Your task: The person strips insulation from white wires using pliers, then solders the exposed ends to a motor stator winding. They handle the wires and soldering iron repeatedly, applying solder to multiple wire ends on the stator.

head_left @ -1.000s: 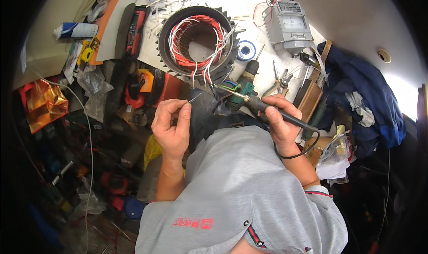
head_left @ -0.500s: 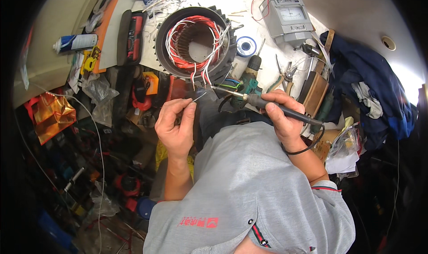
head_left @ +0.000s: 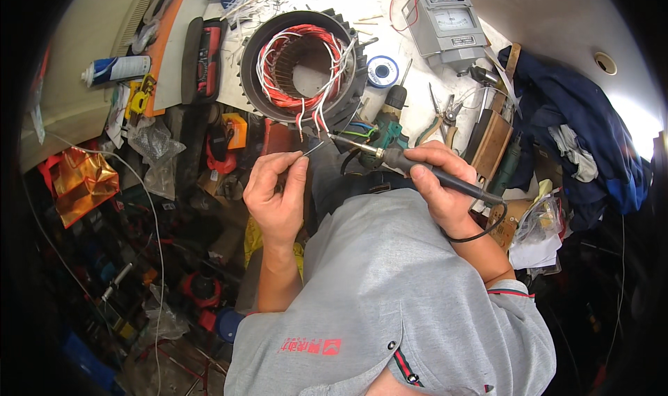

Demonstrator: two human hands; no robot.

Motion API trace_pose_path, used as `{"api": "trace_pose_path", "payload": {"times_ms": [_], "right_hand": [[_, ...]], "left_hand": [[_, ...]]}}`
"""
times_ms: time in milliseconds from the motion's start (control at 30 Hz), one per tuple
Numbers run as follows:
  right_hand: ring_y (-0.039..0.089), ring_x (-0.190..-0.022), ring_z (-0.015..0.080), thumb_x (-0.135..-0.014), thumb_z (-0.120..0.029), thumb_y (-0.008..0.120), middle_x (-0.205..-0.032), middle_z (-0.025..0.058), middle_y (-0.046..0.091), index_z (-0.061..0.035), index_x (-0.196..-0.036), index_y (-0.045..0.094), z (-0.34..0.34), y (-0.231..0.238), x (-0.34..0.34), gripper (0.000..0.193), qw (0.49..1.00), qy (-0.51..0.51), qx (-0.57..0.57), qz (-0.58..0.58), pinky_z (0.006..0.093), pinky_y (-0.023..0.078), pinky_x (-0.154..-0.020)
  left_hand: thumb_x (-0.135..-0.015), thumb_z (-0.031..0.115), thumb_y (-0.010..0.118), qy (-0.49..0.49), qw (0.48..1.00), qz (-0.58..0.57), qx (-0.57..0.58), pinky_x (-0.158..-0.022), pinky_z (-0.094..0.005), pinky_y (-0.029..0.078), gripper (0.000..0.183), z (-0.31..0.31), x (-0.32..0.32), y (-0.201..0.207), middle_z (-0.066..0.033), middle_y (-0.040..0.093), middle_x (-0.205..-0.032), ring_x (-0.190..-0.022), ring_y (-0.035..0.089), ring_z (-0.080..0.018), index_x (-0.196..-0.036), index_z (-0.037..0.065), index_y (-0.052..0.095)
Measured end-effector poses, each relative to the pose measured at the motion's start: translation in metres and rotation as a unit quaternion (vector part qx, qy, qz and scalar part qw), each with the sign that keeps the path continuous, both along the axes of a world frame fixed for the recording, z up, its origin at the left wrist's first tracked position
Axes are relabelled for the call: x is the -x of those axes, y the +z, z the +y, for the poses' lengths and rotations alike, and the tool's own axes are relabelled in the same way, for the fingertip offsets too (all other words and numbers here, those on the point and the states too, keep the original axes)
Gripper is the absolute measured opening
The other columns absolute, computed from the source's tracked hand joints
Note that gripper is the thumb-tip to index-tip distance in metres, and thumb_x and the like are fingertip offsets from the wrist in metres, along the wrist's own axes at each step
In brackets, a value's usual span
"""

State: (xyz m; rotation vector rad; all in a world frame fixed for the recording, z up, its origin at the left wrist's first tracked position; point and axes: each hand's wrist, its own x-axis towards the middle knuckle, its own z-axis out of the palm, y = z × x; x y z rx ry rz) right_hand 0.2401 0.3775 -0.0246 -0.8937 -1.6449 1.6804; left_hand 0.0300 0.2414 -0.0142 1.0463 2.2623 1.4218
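Note:
My left hand (head_left: 273, 189) pinches a short length of thin silvery solder wire (head_left: 316, 148) between thumb and forefinger. A soldering iron (head_left: 398, 160) with a black handle is gripped in my right hand (head_left: 445, 182), its metal tip pointing left near the wire's end. I cannot tell whether tip and wire touch. Just beyond them, white and red lead wires (head_left: 324, 108) hang over the near side of a motor stator (head_left: 251, 76). Its dark finned housing holds red and white windings around an open bore.
Right of the stator lie a solder spool (head_left: 382, 72), a green power drill (head_left: 391, 126) and pliers (head_left: 451, 111). A grey analog meter (head_left: 452, 31) stands at the back. A red multimeter (head_left: 209, 61) and a spray can (head_left: 118, 69) are leftward; dark clothing (head_left: 557, 118) hangs at right.
The iron's tip has shifted slightly left, and my left hand with the solder wire has moved slightly right, narrowing the gap between them. Both grips are unchanged.

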Motion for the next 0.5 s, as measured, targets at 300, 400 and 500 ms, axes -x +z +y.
{"api": "trace_pose_path", "payload": {"times_ms": [300,400,500], "right_hand": [[0.067,-0.078,0.0221,-0.080,0.001,0.071,-0.089,0.0146,0.070,0.0031,-0.101,0.071,0.0045,0.0063,0.0021,0.021,0.993,0.020,-0.120,0.006,0.0299,0.053,-0.071],[0.067,-0.078,0.0226,-0.080,0.001,0.071,-0.089,0.0148,0.070,0.0026,-0.101,0.071,0.0050,0.0073,0.0028,0.022,0.991,0.023,-0.133,0.008,0.0301,0.054,-0.070],[0.068,-0.077,0.0230,-0.079,0.001,0.072,-0.089,0.0148,0.070,0.0021,-0.101,0.071,0.0051,0.0070,0.0033,0.022,0.989,0.024,-0.145,0.012,0.0302,0.054,-0.069]], "left_hand": [[-0.082,-0.003,0.077,0.009,1.000,-0.026,0.010,-0.064,-0.0237,0.047,0.013,0.0022,-0.0002,-0.0004,-0.0086,0.068,-0.088,-0.074,0.061,-0.0127,-0.093,-0.003,0.071],[-0.081,-0.003,0.077,0.005,1.000,-0.023,0.014,-0.066,-0.0244,0.048,0.013,0.0024,0.0008,-0.0005,-0.0091,0.069,-0.088,-0.076,0.062,-0.0141,-0.093,-0.003,0.071],[-0.081,-0.003,0.077,0.001,1.000,-0.017,0.012,-0.068,-0.0255,0.049,0.013,0.0020,0.0016,-0.0019,-0.0097,0.069,-0.088,-0.078,0.063,-0.0159,-0.093,-0.003,0.071]]}}
